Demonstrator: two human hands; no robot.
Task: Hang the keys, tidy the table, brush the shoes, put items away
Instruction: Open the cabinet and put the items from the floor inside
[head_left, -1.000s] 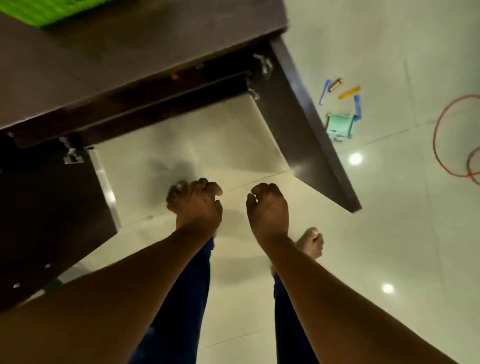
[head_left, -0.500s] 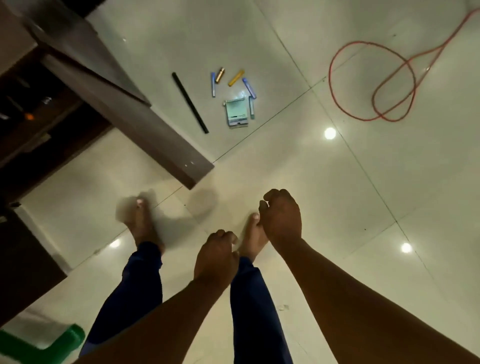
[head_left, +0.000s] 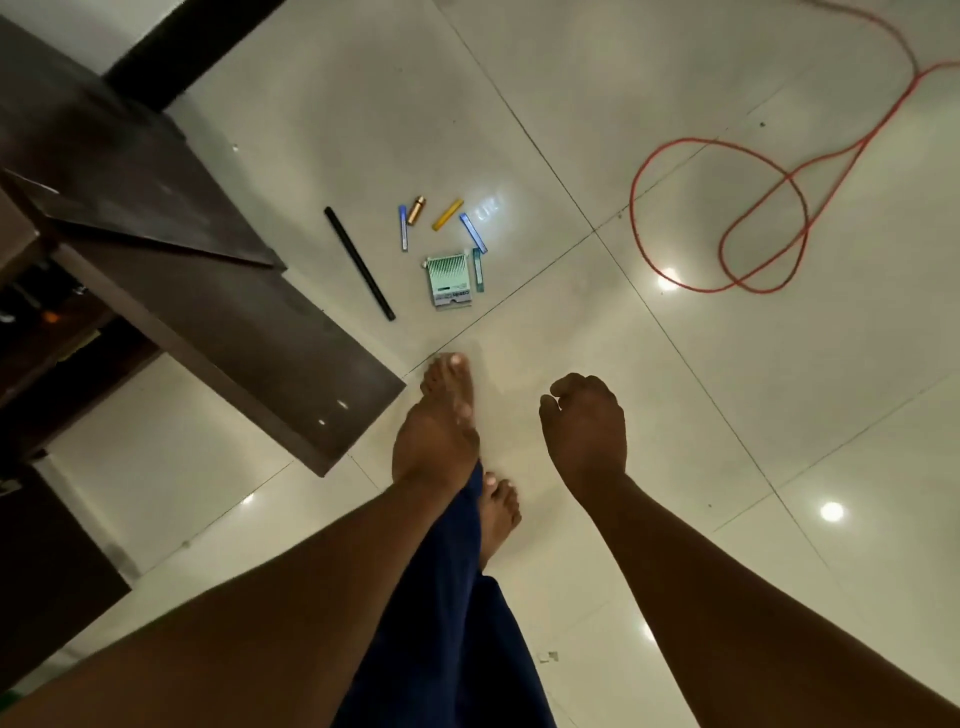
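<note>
Small items lie scattered on the pale tiled floor ahead of me: a long black stick (head_left: 359, 263), a blue pen (head_left: 402, 228), a small gold tube (head_left: 416, 209), a yellow piece (head_left: 448, 214), another blue pen (head_left: 473, 233), a teal pen (head_left: 478, 270) and a green-and-white box (head_left: 450, 281). My left hand (head_left: 432, 451) hangs over my front foot, blurred, with nothing visible in it. My right hand (head_left: 583, 426) hovers to the right with loosely curled fingers and holds nothing. Both hands are well short of the items.
A dark wooden table (head_left: 171, 280) with a slanted panel fills the left side, its corner close to my left hand. An orange cable (head_left: 719, 244) loops on the floor at the right. My bare feet in blue trousers stand below the items.
The view swung from the table's underside to the floor at its right. I stepped toward the scattered items, which are now nearer. Both hands stay empty.
</note>
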